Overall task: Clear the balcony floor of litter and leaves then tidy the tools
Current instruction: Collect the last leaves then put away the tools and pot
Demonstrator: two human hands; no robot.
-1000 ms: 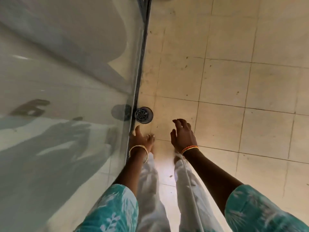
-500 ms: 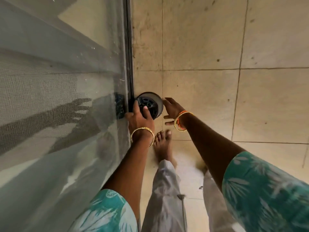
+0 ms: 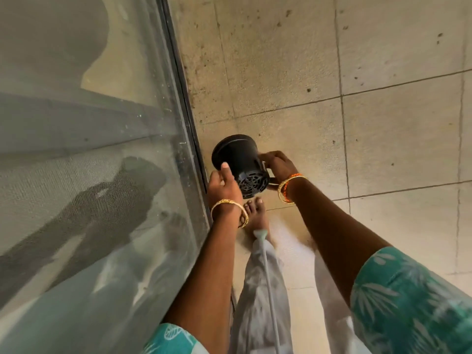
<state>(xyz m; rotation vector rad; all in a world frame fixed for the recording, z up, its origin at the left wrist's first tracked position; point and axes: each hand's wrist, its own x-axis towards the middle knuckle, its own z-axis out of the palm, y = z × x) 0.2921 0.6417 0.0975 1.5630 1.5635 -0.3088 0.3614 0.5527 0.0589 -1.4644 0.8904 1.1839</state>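
- Since half a second ago the black pot (image 3: 238,159) has come up off the tiled floor (image 3: 383,123) and now hangs tilted on its side, its slotted bottom turned toward the camera.
- Left hand (image 3: 224,185) grips the pot's near side, thumb pressed on the wall, fingers (image 3: 225,166) curled round it.
- Right hand (image 3: 277,163) holds the opposite side by the base, fingers bent against the plastic.
- Pot sits between both sets of fingers, just beside the dark frame of the glass panel (image 3: 89,175).
- Below the fingers, 1 bare foot (image 3: 256,213) stands on the floor.
- Each wrist carries a gold bangle (image 3: 228,204).
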